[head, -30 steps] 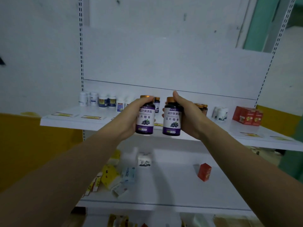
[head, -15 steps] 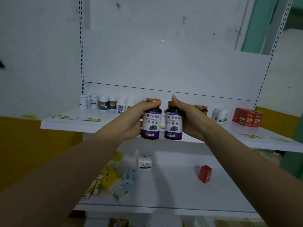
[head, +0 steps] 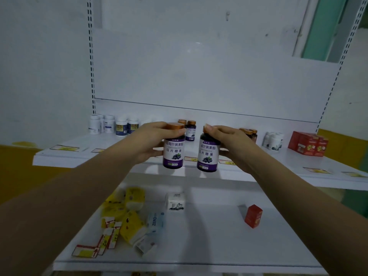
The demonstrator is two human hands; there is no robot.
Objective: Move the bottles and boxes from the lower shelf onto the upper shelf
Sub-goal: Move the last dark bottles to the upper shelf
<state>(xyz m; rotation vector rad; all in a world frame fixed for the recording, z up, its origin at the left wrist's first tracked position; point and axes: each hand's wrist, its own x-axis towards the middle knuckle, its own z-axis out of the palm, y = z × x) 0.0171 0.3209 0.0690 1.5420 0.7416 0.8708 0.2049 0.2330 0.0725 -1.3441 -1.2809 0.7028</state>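
Head: left hand [head: 151, 142] round left bottle [head: 173, 154], right hand [head: 233, 144] round right bottle [head: 208, 156]

Your left hand [head: 151, 142] and right hand [head: 231, 144] each grip 1 purple-label bottle, left bottle [head: 173, 150] and right bottle [head: 208, 154], at the upper shelf [head: 298, 166] front edge.

The left bottle [head: 173, 154] and right bottle [head: 208, 155] read "叶黄素酯 压片糖果" (purple labels). The blue pack [head: 156, 221] on the lower shelf [head: 199, 248] reads "ZERO".

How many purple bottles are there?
3 purple bottles: one in the left hand, one in the right hand, one on the upper shelf behind. Orange caps beside it suggest more hidden.
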